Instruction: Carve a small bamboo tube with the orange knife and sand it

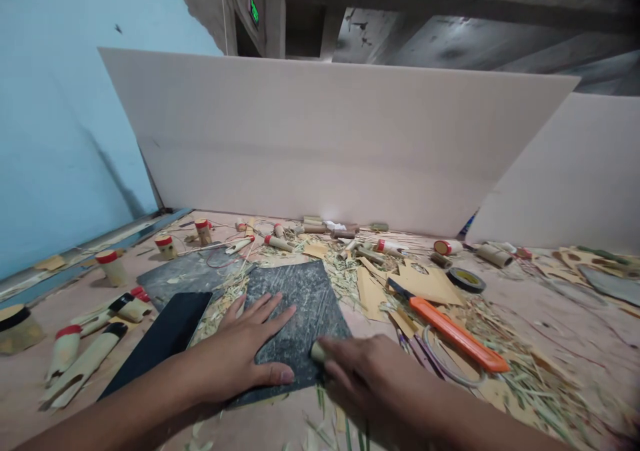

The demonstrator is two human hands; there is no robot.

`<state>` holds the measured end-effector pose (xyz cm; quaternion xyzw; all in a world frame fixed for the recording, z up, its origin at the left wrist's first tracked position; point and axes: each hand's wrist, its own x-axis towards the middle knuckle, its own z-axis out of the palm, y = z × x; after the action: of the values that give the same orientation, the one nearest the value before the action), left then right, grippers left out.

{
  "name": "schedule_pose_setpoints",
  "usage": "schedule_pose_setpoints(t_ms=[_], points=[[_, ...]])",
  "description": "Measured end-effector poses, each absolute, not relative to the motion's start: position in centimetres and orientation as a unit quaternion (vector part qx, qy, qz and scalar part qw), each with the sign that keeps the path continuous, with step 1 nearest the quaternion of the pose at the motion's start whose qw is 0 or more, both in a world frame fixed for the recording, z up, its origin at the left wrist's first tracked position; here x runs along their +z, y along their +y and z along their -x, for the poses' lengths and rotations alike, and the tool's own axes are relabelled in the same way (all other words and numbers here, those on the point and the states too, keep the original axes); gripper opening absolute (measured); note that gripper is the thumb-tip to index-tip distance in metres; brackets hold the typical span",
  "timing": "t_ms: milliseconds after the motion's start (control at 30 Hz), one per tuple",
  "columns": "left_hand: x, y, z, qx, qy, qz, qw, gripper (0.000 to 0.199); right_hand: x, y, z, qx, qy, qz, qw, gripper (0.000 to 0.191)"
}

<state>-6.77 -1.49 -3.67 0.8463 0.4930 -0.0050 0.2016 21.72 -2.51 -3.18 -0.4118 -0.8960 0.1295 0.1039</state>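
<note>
Clasping a short, pale, rounded piece (317, 352), blurred and mostly hidden, the fingers of the right hand (373, 379) hold it at the right edge of a dark grey sheet (300, 297) with a scuffed, dusty surface, where the left hand (245, 352) rests, fingers spread and grasping nothing. Curly straw-coloured shavings (345, 281) lie around the sheet on the pinkish counter (530, 297), between a flat black rectangular slab (163, 334) and an orange-handled cutter (457, 334); farther left, red-topped pale tubes (114, 272) stand upright.
</note>
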Motion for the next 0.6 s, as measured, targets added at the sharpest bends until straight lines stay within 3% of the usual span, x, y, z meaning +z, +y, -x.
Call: schedule_pose_setpoints(t_ms=[167, 267, 367, 433, 500, 600], points=[[-3.8, -1.5, 6.9, -0.001, 0.493, -0.848, 0.197, 0.097, -3.2, -3.0, -21.7, 0.085, -0.891, 0.434, 0.104, 0.023], [-3.7, -1.6, 6.7, -0.016, 0.496, -0.845, 0.198, 0.098, -3.4, -3.7, -21.5, 0.078, -0.919, 0.383, 0.047, 0.029], [-3.5, -1.6, 6.6, -0.021, 0.503, -0.841, 0.198, 0.097, -3.3, -4.1, -21.7, 0.070, -0.887, 0.453, 0.057, 0.031], [-3.4, -1.7, 6.5, -0.023, 0.504, -0.840, 0.199, 0.097, -3.0, -4.3, -21.9, 0.100, -0.900, 0.421, 0.057, 0.035], [-3.3, -1.7, 6.5, -0.021, 0.504, -0.840, 0.199, 0.096, -2.7, -4.3, -22.0, 0.128, -0.915, 0.380, 0.050, 0.031], [-3.2, -1.8, 6.5, -0.016, 0.506, -0.839, 0.198, 0.096, -2.5, -4.2, -22.2, 0.105, -0.891, 0.437, 0.064, 0.025]])
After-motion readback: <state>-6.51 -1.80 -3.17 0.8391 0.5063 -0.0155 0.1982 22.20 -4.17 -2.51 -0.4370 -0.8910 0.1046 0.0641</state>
